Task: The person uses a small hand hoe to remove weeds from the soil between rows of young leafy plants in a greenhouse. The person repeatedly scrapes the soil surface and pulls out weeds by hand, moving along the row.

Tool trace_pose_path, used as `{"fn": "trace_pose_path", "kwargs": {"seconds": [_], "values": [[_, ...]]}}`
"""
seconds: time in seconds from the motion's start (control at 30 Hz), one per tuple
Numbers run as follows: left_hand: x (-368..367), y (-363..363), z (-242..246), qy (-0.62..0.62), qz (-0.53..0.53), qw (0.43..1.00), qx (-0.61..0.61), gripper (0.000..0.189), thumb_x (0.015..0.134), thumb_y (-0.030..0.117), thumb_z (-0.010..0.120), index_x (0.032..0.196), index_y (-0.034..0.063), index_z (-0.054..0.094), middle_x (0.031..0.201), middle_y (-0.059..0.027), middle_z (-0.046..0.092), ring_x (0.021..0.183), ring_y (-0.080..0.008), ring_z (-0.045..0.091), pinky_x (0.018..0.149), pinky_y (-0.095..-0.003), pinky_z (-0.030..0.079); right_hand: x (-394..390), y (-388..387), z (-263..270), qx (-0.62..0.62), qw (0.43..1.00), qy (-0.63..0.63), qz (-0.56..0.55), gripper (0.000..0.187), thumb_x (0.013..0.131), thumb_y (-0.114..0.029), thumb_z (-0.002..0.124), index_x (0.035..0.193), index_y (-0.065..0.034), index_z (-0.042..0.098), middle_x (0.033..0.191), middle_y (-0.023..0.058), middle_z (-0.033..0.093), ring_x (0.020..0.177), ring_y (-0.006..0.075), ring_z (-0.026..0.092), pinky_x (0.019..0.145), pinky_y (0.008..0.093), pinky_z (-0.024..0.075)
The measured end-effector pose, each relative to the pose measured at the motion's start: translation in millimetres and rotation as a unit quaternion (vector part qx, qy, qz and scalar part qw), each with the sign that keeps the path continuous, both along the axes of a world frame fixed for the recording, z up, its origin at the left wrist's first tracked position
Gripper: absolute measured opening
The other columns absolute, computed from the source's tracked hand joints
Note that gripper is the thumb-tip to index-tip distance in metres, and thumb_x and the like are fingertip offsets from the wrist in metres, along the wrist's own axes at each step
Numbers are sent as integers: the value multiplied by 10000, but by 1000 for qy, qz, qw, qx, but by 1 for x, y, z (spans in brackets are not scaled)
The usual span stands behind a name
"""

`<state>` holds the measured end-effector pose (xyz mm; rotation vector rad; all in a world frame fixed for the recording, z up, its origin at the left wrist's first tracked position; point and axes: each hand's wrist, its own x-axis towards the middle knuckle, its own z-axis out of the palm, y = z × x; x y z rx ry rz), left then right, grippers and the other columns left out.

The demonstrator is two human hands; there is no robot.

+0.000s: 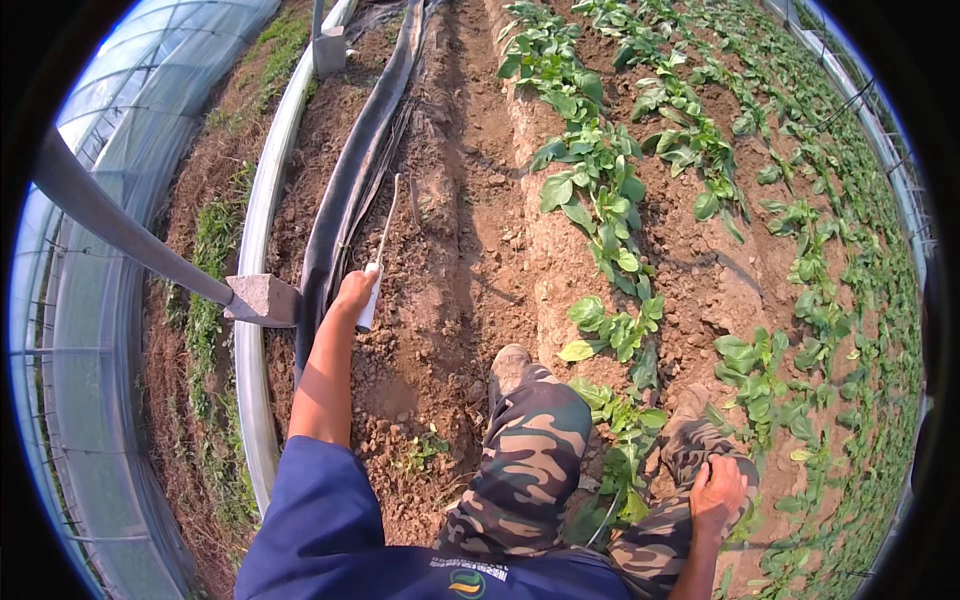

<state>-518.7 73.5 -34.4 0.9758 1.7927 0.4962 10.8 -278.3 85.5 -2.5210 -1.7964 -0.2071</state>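
My left hand (357,292) grips the white cylindrical handle of a slim hand tool (369,300). From the handle's far end a long thin rod extends forward over bare soil, beside a black plastic strip (337,187). The tool's exact kind is unclear. My right hand (718,491) rests on my right knee in camouflage trousers (517,465), with the thumb apart and no object visible in it. Between my legs runs a row of leafy green plants (619,330), nearest to the right hand.
Concrete blocks (262,300) carry metal posts (135,217) on the left. A plastic-covered strip (259,240) curves beside them, with the greenhouse's plastic film wall (112,300) beyond. More plant rows (817,315) fill the right. A bare soil furrow (480,202) stretches ahead.
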Motion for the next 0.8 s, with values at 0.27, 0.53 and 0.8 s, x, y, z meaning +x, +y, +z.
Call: {"fn": "trace_pose_path", "kwargs": {"seconds": [0.27,0.53,0.8], "values": [[-4,-122,-16,-7,23,1000,15,392,916,413,456,832,30,456,525,-84,479,371,-207,505,324,-349,414,-3,-2,1,-1,999,-31,-7,139,755,-108,626,879,-77,573,841,80,545,831,258,555,732,391,396],[-8,-214,-9,75,-14,997,19,436,905,469,460,876,34,467,591,-57,485,439,-177,518,383,-332,429,0,-19,5,23,1000,-14,3,137,763,-125,621,885,-84,574,836,74,547,831,250,554,728,385,396],[-46,-317,-14,141,-53,989,-4,480,906,458,439,860,-10,537,730,-175,554,662,-292,558,572,-383,446,13,-44,8,67,998,-4,-9,112,769,-133,619,862,-94,569,820,65,556,823,249,562,721,386,399]]}}
